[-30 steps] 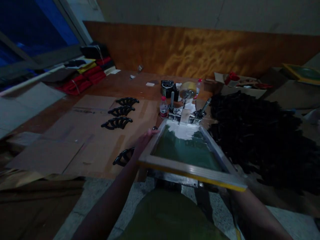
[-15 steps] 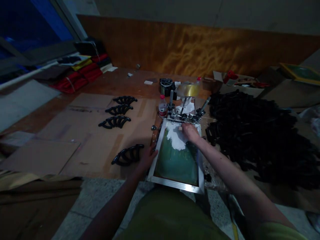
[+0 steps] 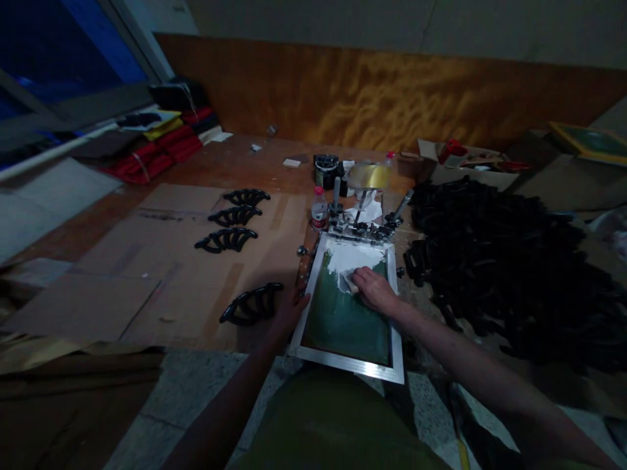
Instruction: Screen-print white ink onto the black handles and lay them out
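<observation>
A silver-edged printing screen (image 3: 313, 354) with a green mesh lies in front of me, white ink (image 3: 353, 256) spread over its far part. In my right hand (image 3: 373, 288), closed fingers grip a small pale squeegee (image 3: 349, 282) against the mesh, at the near edge of the ink. My left hand (image 3: 292, 305) is at the screen's left side, thumb apart from the fingers and touching the frame edge; its fingers are dark and partly hidden. A curved black slatted part (image 3: 251, 304) lies just left of that hand. Metal hinge clamps (image 3: 360, 228) hold the screen's far end.
Several similar black parts (image 3: 228, 239) lie on cardboard (image 3: 181, 274) to the left. A large heap of black pieces (image 3: 499, 261) covers the right side. Behind the screen stand a red-capped bottle (image 3: 319, 210), a dark tub (image 3: 326, 173) and an open carton (image 3: 470, 175).
My right hand has drawn the squeegee from the screen's far end toward me, uncovering white ink behind it. My left hand stays at the frame's left side.
</observation>
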Motion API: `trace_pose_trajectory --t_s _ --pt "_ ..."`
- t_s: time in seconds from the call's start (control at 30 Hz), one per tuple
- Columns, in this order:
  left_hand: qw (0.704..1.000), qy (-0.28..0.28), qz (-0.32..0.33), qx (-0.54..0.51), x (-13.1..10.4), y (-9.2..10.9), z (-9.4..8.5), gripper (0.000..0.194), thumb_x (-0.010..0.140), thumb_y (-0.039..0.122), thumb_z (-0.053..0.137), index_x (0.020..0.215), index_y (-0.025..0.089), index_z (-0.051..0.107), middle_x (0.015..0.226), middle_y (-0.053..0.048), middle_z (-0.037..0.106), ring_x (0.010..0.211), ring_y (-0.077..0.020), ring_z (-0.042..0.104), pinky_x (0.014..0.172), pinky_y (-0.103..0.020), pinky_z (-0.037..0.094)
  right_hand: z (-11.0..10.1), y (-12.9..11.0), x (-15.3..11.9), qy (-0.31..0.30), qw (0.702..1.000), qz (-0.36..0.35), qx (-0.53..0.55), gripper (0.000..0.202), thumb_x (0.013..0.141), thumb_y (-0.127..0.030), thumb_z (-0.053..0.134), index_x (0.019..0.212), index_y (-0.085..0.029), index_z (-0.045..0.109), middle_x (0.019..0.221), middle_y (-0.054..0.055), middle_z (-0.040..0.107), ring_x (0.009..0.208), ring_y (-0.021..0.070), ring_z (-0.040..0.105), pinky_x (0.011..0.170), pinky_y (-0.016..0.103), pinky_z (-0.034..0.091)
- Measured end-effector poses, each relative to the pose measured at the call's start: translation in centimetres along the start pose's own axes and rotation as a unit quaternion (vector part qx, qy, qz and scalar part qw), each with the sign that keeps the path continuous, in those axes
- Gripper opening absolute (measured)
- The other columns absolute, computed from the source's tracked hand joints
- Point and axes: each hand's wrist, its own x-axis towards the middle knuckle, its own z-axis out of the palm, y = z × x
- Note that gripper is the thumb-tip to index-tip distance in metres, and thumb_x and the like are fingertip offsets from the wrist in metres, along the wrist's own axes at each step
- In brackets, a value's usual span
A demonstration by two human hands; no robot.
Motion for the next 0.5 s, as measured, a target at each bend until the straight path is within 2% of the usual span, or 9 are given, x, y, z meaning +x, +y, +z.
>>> trace_pose_trajectory --t_s 0.07,0.13,0.2,0.27,0.37,0.43,0.5 --pt "1.0 -0.006 0.003 -0.004 -0.2 0.2 0.0 0.057 0.074 0.052 0.067 0.118 0.016 0.062 0.119 -0.014 0.07 0.114 -0.0313 0.063 0.098 -0.044 0.049 0.1 0.0 -0.6 -0.006 0.999 -0.019 0.025 0.022 0.082 -0.007 0.049 0.096 -0.016 0.063 0.096 0.01 0.062 0.094 0.022 0.055 0.082 0.03 0.043" --pt "1.0 -0.018 0.005 -0.008 -0.3 0.4 -0.1 0.059 0.075 0.051 0.066 0.121 0.014 0.061 0.119 -0.015 0.07 0.112 -0.031 0.064 0.097 -0.044 0.05 -0.5 0.7 0.0 -0.004 0.999 0.001 0.047 0.021 0.085 -0.013 0.052 0.102 -0.016 0.064 0.096 0.009 0.063 0.092 0.0209 0.057 0.08 0.029 0.043" --pt "1.0 -0.029 0.007 -0.004 -0.5 0.9 -0.4 0.063 0.076 0.052 0.065 0.126 0.014 0.058 0.121 -0.014 0.069 0.113 -0.0304 0.063 0.097 -0.043 0.049 -1.7 1.8 1.9 0.012 0.998 0.051 0.047 0.03 0.089 -0.022 0.054 0.118 -0.017 0.062 0.101 0.008 0.064 0.094 0.0212 0.059 0.079 0.028 0.043" --pt "0.999 -0.025 0.019 0.014 -0.6 1.6 -1.0 0.066 0.078 0.055 0.062 0.129 0.015 0.057 0.126 -0.013 0.066 0.119 -0.0295 0.06 0.1 -0.041 0.047 -3.3 3.0 4.3 0.026 0.993 0.116 0.024 0.047 0.091 -0.032 0.057 0.137 -0.022 0.051 0.109 0.009 0.065 0.096 0.0225 0.06 0.078 0.028 0.044" --pt "0.999 -0.028 0.015 0.014 -0.7 3.6 -1.8 0.067 0.084 0.066 0.047 0.13 0.018 0.058 0.123 -0.01 0.068 0.116 -0.0274 0.061 0.097 -0.039 0.049 -5.7 5.2 6.1 0.043 0.976 0.209 -0.041 0.061 0.091 -0.044 0.056 0.148 -0.031 0.039 0.115 0.009 0.065 0.094 0.0244 0.063 0.075 0.029 0.045" --pt "0.999 -0.047 -0.005 -0.018 -0.5 5.4 -2.0 0.073 0.085 0.072 0.036 0.129 0.02 0.059 0.107 -0.008 0.074 0.1 -0.0257 0.068 0.083 -0.038 0.054 -6.8 7.1 5.3 0.086 0.959 0.262 -0.071 0.056 0.093 -0.045 0.053 0.147 -0.032 0.04 0.117 0.01 0.065 0.094 0.0251 0.064 0.073 0.03 0.045" --pt "0.997 -0.046 0.014 -0.066 -0.1 7.6 -1.6 0.076 0.083 0.076 0.034 0.122 0.017 0.063 0.093 -0.008 0.075 0.085 -0.0234 0.07 0.073 -0.035 0.056 -7.0 9.1 3.2 0.13 0.933 0.328 -0.067 0.046 0.095 -0.039 0.049 0.14 -0.026 0.05 0.113 0.011 0.068 0.093 0.0246 0.065 0.072 0.03 0.045"
